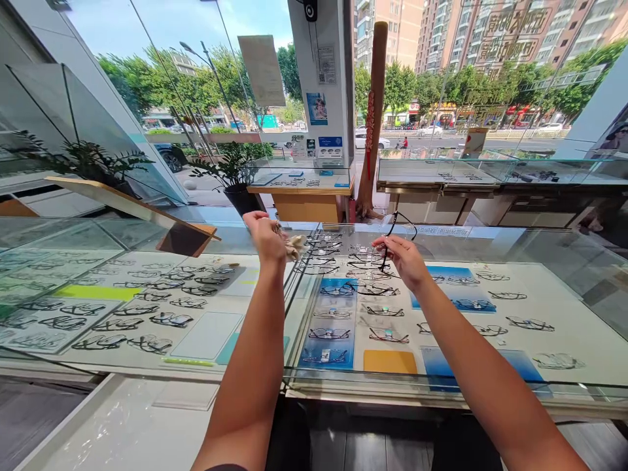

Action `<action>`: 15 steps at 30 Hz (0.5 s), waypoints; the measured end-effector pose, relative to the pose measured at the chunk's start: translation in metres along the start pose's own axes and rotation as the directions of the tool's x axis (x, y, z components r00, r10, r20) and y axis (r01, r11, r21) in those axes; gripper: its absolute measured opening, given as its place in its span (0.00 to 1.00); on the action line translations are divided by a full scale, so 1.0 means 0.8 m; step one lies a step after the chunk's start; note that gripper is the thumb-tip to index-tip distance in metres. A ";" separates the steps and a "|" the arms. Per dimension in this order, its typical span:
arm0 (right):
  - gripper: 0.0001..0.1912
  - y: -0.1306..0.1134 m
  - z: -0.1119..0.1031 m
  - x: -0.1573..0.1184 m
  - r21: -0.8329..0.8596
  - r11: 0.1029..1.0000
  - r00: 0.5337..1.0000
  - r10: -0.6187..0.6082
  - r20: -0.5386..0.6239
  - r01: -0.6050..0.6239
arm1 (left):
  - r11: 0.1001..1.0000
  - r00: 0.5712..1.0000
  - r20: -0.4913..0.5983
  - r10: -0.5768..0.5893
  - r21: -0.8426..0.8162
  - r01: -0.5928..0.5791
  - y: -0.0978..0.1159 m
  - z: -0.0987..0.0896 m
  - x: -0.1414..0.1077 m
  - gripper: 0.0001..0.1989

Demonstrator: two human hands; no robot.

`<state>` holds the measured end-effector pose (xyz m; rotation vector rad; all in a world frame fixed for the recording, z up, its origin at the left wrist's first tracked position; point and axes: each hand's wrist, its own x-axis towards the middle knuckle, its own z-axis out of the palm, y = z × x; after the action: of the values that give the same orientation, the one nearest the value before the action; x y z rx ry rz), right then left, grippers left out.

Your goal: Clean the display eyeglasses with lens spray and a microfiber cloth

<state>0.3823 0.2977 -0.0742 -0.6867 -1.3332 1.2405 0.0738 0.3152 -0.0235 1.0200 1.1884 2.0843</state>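
Observation:
My left hand [267, 237] is closed around a crumpled beige cloth [294, 247], raised above the glass display counter. To its right, my right hand [403, 256] pinches a pair of dark-framed eyeglasses [391, 230], held up over the counter with one temple reaching to the upper right. The two hands are apart, and the cloth does not touch the glasses. Under the glass top, rows of eyeglasses [385, 311] lie on white and blue panels between and below my hands. The fingertips of my left hand are partly hidden by the hand itself.
The glass counter [554, 275] spans the view. A wooden-framed stand or mirror [142, 206] rests on its left part. An open white drawer [122, 418] juts out at lower left. Behind are potted plants [230, 167], a wooden post [375, 118] and more showcases [441, 171].

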 end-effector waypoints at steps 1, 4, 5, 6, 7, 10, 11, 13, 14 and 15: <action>0.16 0.000 0.000 0.000 -0.001 1.000 1.000 0.001 0.001 -0.001 | 0.998 0.999 0.051 -0.011 -0.062 0.014 0.000 0.009 -0.010 0.12; 0.16 0.000 0.000 0.001 0.006 1.000 1.000 0.003 0.008 -0.003 | 0.983 0.954 0.288 -0.084 -0.130 0.126 -0.005 0.034 -0.037 0.16; 0.16 0.000 0.000 0.001 0.011 1.000 1.000 0.004 0.008 -0.004 | 0.978 0.924 0.367 -0.106 -0.129 0.163 -0.008 0.040 -0.045 0.16; 0.16 -0.001 0.000 0.000 0.017 1.000 1.000 0.006 0.007 -0.006 | 0.974 0.895 0.430 -0.116 -0.126 0.187 -0.011 0.045 -0.051 0.17; 0.16 -0.002 0.000 0.000 0.023 1.000 1.000 0.008 0.005 -0.008 | 0.973 0.870 0.480 -0.116 -0.123 0.197 -0.015 0.049 -0.056 0.18; 0.16 -0.005 0.002 -0.002 0.050 0.999 1.000 0.000 0.022 -0.001 | 0.977 0.810 0.577 -0.104 -0.095 0.193 -0.025 0.054 -0.065 0.23; 0.15 -0.006 0.003 -0.003 0.065 0.998 0.999 -0.007 0.045 0.004 | 0.978 0.792 0.601 -0.109 -0.077 0.193 -0.029 0.055 -0.067 0.24; 0.15 -0.008 0.005 -0.005 0.090 0.996 0.994 -0.017 0.108 0.008 | 0.979 0.755 0.643 -0.129 -0.036 0.199 -0.034 0.057 -0.073 0.26; 0.14 -0.008 0.007 -0.007 0.093 0.996 0.990 -0.019 0.141 0.006 | 0.979 0.739 0.659 -0.139 -0.020 0.202 -0.035 0.059 -0.076 0.27; 0.14 -0.009 0.009 -0.008 0.088 0.996 0.986 -0.019 0.166 0.005 | 0.979 0.726 0.672 -0.142 -0.010 0.201 -0.036 0.060 -0.079 0.28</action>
<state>0.3788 0.2883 -0.0685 -0.5216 -1.4082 1.3620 0.1519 0.3052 -0.0552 1.3966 0.7693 1.3950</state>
